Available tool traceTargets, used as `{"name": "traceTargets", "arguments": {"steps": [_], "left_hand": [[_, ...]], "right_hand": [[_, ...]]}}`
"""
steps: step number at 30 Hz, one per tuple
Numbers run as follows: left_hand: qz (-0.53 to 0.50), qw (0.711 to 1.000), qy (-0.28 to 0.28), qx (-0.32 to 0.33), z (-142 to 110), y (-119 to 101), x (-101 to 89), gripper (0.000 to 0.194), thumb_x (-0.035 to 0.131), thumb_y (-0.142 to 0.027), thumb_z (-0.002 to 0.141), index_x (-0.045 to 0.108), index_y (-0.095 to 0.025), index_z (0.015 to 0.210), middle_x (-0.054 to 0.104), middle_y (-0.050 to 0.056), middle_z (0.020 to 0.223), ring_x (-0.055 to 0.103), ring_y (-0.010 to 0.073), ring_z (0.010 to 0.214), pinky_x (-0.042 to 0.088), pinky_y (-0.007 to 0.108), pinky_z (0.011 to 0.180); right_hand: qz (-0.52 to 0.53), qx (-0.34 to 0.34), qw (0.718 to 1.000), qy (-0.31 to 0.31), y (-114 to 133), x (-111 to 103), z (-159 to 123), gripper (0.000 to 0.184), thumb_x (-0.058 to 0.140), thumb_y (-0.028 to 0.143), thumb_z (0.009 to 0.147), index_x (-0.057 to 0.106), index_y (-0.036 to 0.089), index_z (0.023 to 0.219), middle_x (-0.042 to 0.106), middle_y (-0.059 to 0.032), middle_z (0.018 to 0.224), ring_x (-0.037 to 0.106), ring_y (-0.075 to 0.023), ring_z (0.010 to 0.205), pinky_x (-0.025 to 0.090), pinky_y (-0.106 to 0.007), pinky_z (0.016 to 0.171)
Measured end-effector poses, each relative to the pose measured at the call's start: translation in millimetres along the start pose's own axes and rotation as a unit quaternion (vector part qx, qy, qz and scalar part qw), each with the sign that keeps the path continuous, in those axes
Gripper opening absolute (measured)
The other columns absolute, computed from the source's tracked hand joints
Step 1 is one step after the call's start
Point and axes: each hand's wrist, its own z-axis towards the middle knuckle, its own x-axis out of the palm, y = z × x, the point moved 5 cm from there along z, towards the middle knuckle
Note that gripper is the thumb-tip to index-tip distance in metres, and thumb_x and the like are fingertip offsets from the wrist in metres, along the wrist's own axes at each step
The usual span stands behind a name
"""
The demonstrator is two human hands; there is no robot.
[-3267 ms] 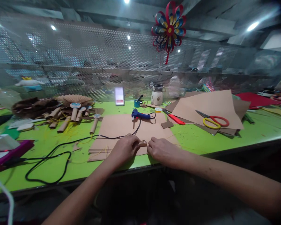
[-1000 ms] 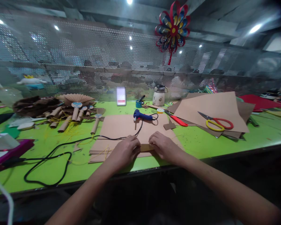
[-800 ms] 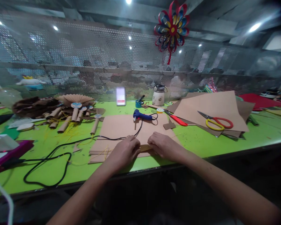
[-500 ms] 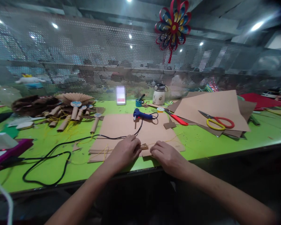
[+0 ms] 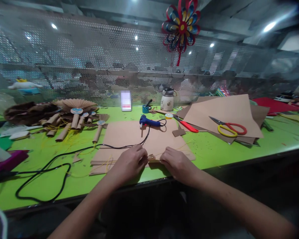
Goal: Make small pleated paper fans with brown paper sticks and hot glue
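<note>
My left hand is closed, its fingertips pinching the left end of a small brown paper piece with a folded, ridged top. My right hand is closed on the right end of that same piece. Both hands rest near the table's front edge, over a stack of brown kraft paper sheets. A thin yellow thread runs right from between my hands across the paper. Just beyond them a blue glue gun lies on the stack. My fingers hide the ends of the paper piece.
Red-and-yellow-handled scissors lie on brown sheets at right, near a red-handled tool. A black cord loops across the left. Paper fans with rolled handles, a phone and a bottle stand farther back.
A second ago a flat paper strip spanned my hands. Half a second ago its flap tilted toward the front edge, baring the ridged part; now the right hand has raised the flap against it.
</note>
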Motion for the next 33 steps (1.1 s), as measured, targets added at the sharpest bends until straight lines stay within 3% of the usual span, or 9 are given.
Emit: {"name": "traceTargets", "arguments": {"steps": [10, 17, 23, 28, 33], "left_hand": [[-0.009, 1.000, 0.010, -0.004, -4, 0, -4.2, 0.016, 0.050, -0.021, 0.091, 0.059, -0.018, 0.077, 0.057, 0.004, 0.082, 0.053, 0.0172, 0.073, 0.037, 0.028, 0.063], [-0.004, 1.000, 0.022, -0.011, -2, -4, -7.0, 0.016, 0.052, -0.019, 0.088, 0.057, -0.019, 0.073, 0.056, 0.003, 0.080, 0.053, 0.0171, 0.071, 0.035, 0.028, 0.061], [-0.012, 1.000, 0.009, -0.015, -2, -1, -5.7, 0.018, 0.052, -0.017, 0.087, 0.054, -0.019, 0.070, 0.056, 0.004, 0.079, 0.052, 0.0170, 0.070, 0.037, 0.028, 0.062], [-0.021, 0.999, -0.007, -0.024, -4, 0, -4.3, 0.014, 0.053, -0.019, 0.088, 0.055, -0.019, 0.074, 0.057, 0.004, 0.081, 0.054, 0.0177, 0.073, 0.039, 0.028, 0.063], [-0.010, 1.000, -0.015, -0.016, -6, -6, -6.1, 0.011, 0.054, -0.023, 0.088, 0.057, -0.019, 0.078, 0.057, 0.005, 0.082, 0.055, 0.0196, 0.077, 0.041, 0.030, 0.067]], "right_hand": [[0.041, 0.041, 0.998, 0.000, -8, -4, 11, 0.016, 0.043, 0.013, 0.096, 0.054, 0.016, 0.085, 0.060, -0.0078, 0.079, 0.053, -0.0193, 0.073, 0.040, -0.029, 0.065], [0.014, 0.086, 0.990, 0.108, -22, -9, 37, 0.006, 0.058, 0.010, 0.084, 0.059, 0.016, 0.085, 0.066, -0.0057, 0.082, 0.055, -0.0168, 0.069, 0.032, -0.025, 0.059], [0.044, 0.049, 0.969, 0.238, -36, -5, 75, 0.009, 0.057, 0.013, 0.082, 0.065, 0.015, 0.079, 0.067, -0.0053, 0.076, 0.052, -0.0153, 0.065, 0.027, -0.024, 0.054], [0.082, 0.033, 0.960, 0.265, -47, 9, 81, 0.011, 0.058, 0.017, 0.082, 0.066, 0.014, 0.075, 0.064, -0.0017, 0.067, 0.046, -0.0115, 0.056, 0.026, -0.023, 0.051], [0.109, 0.055, 0.959, 0.257, -48, 10, 73, 0.013, 0.056, 0.017, 0.084, 0.066, 0.014, 0.076, 0.059, 0.0007, 0.063, 0.042, -0.0103, 0.055, 0.024, -0.023, 0.051]]}}
